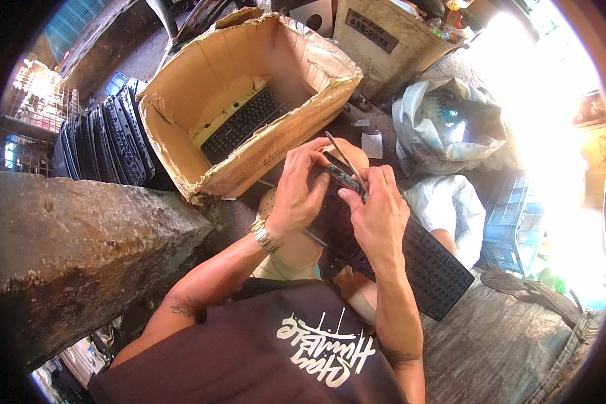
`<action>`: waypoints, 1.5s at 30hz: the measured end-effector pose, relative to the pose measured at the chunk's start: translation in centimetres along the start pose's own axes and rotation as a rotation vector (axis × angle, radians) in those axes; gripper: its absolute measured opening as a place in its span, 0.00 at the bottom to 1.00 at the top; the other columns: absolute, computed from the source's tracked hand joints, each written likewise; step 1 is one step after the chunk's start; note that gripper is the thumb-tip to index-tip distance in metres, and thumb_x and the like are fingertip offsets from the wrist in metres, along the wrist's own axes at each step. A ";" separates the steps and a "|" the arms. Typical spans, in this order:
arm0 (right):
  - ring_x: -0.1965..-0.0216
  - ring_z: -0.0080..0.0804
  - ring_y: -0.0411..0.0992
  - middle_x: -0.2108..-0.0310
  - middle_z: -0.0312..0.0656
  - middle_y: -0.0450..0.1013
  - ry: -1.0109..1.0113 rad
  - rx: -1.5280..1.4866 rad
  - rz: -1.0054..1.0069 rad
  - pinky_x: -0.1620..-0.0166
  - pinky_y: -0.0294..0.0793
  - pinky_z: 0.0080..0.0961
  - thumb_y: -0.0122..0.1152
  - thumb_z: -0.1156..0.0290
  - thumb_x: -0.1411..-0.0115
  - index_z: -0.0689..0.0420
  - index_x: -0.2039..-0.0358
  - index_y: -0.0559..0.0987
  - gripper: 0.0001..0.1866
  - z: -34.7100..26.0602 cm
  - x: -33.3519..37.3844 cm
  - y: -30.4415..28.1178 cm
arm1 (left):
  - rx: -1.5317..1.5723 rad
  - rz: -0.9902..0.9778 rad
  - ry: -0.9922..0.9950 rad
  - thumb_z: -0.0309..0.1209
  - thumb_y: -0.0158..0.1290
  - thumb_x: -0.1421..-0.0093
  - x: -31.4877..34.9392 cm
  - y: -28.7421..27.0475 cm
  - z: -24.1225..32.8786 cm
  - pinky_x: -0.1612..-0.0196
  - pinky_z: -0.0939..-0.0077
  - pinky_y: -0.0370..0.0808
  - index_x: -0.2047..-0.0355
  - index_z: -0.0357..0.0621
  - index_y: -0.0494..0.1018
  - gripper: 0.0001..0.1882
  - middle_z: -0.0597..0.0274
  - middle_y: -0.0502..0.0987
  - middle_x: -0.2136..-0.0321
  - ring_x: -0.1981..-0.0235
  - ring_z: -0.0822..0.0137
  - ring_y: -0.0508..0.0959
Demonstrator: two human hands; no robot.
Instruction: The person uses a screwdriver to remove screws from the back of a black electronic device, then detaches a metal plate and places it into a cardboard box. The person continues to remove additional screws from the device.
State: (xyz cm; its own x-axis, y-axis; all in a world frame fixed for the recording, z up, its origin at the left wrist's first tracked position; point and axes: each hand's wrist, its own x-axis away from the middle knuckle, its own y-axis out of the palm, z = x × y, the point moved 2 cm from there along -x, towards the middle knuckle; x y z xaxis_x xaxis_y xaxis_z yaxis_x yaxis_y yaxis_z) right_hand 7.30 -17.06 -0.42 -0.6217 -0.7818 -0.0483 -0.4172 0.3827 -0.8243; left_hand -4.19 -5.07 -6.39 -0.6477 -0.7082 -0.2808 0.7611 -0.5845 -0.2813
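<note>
Black, flat keyboard (pixel 411 256) across the lap, left hand (pixel 296 195) gripping its end, right hand (pixel 378 215) pinching a thin tool (pixel 343 156).

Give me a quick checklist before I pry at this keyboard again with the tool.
1. Left hand holding the end of the black keyboard: ok.
2. Right hand grip on the thin metal tool: ok.
3. Tool tip seated under a part: cannot tell, fingers hide it.
4. Keyboard resting steady across the knees: ok.
5. Cardboard box open, one keyboard inside, room left: ok.
6. Glare at right washing out the view: not ok.
</note>
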 end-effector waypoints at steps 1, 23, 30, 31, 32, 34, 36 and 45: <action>0.57 0.54 0.79 0.53 0.45 0.75 0.044 -0.034 -0.071 0.55 0.77 0.49 0.73 0.65 0.38 0.55 0.52 0.77 0.18 -0.2 0.0 -0.4 | -0.003 -0.002 -0.015 0.18 0.54 0.37 0.0 0.0 -0.1 0.30 0.57 0.64 0.55 0.40 0.68 0.11 0.49 0.72 0.34 0.34 0.51 0.69; 0.62 0.48 0.82 0.70 0.45 0.84 -0.528 0.687 -0.671 0.39 0.69 0.48 0.59 0.43 0.31 0.45 0.62 0.92 0.22 0.2 -14.8 -5.8 | -0.183 0.001 0.032 0.18 0.56 0.41 -0.2 0.6 1.8 0.37 0.55 0.67 0.57 0.41 0.71 0.12 0.53 0.77 0.41 0.40 0.47 0.73; 0.72 0.46 0.79 0.78 0.54 0.79 -0.423 0.083 -0.477 0.60 0.80 0.36 0.57 0.43 0.30 0.58 0.77 0.87 0.32 5.1 -15.1 0.0 | -0.231 0.007 0.086 0.21 0.57 0.43 -0.4 -0.5 1.3 0.40 0.53 0.68 0.54 0.41 0.72 0.16 0.54 0.77 0.42 0.41 0.47 0.73; 0.73 0.40 0.79 0.78 0.52 0.79 -0.151 0.085 -0.510 0.61 0.79 0.33 0.58 0.43 0.30 0.58 0.77 0.87 0.31 5.6 -15.0 -0.6 | -0.219 0.018 0.065 0.22 0.58 0.43 -0.5 -0.6 1.2 0.40 0.54 0.68 0.53 0.41 0.72 0.16 0.54 0.77 0.42 0.41 0.47 0.73; 0.70 0.33 0.78 0.75 0.49 0.81 -0.001 0.022 -0.521 0.60 0.78 0.32 0.60 0.42 0.31 0.56 0.68 0.90 0.28 5.6 -14.8 -1.5 | -0.194 0.017 0.051 0.23 0.59 0.43 -0.6 -0.6 1.2 0.40 0.54 0.68 0.53 0.42 0.72 0.17 0.54 0.77 0.43 0.41 0.48 0.73; 0.68 0.37 0.80 0.69 0.48 0.83 -0.055 -0.216 -0.576 0.60 0.79 0.34 0.63 0.43 0.32 0.54 0.62 0.90 0.25 4.4 -13.0 -3.1 | -0.132 0.032 0.026 0.27 0.62 0.43 -0.7 -0.6 1.2 0.40 0.54 0.68 0.52 0.43 0.73 0.18 0.55 0.77 0.44 0.42 0.48 0.74; 0.65 0.41 0.81 0.63 0.48 0.84 -0.284 -0.248 -0.539 0.58 0.80 0.37 0.65 0.45 0.33 0.53 0.57 0.89 0.23 2.8 -10.0 -4.1 | -0.161 0.023 0.013 0.30 0.65 0.44 -0.8 -0.3 1.2 0.40 0.54 0.68 0.51 0.43 0.72 0.21 0.55 0.77 0.44 0.42 0.49 0.74; 0.64 0.37 0.77 0.62 0.42 0.77 -0.510 -0.412 -0.481 0.58 0.78 0.34 0.75 0.71 0.42 0.56 0.59 0.87 0.11 1.3 -4.5 -5.6 | -0.433 -0.082 0.153 0.28 0.69 0.45 -0.6 1.0 2.2 0.35 0.48 0.66 0.40 0.48 0.72 0.32 0.59 0.72 0.36 0.34 0.48 0.70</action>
State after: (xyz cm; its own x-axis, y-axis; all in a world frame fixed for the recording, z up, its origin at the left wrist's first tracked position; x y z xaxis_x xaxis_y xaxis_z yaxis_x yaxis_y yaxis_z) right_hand 13.32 -16.32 3.73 0.0244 -0.9969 -0.0749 -0.8340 0.0210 -0.5514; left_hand -2.96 -6.03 -4.51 -0.7278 -0.5807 -0.3649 0.6436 -0.3944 -0.6559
